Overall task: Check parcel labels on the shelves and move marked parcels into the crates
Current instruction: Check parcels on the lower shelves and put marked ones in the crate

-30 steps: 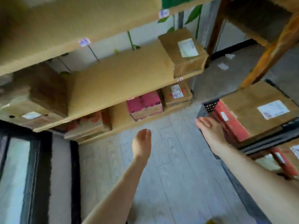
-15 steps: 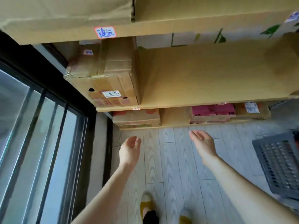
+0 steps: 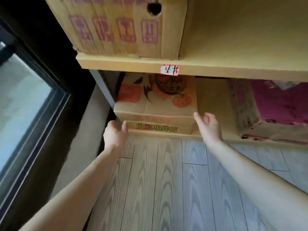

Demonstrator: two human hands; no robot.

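The printed parcel (image 3: 155, 110) lies on the bottom shelf, centre of the frame. It is a flat carton with orange fruit artwork on top and lettering along its front edge, sitting just above the floor (image 3: 160, 180). I see no shipping label on the faces turned to me, so I judge the step in hand to be the check itself. The carton has to come forward off the shelf before I can tell whether it is marked. That calls for a two-handed hold at the front corners and a level pull toward me, low enough to stay under the shelf board (image 3: 233, 70) above it. No crate shows in this view.

My left hand (image 3: 115, 134) is at the parcel's front left corner, its fingers (image 3: 124, 127) loosely curved with the thumb up by the front edge. Blur hides whether they touch the cardboard, and they grip nothing plainly. My right hand (image 3: 208, 127) hovers at the front right corner, its fingers (image 3: 196, 116) apart and relaxed, holding nothing.

Just right of the parcel is a plain brown carton (image 3: 215, 100), then a magenta box (image 3: 280, 104) at the right edge. A red-bordered tag (image 3: 170, 70) is stuck to the board's front. An upper carton (image 3: 116, 27) with purple handling symbols fills the upper left, above a dark window frame (image 3: 50, 84).
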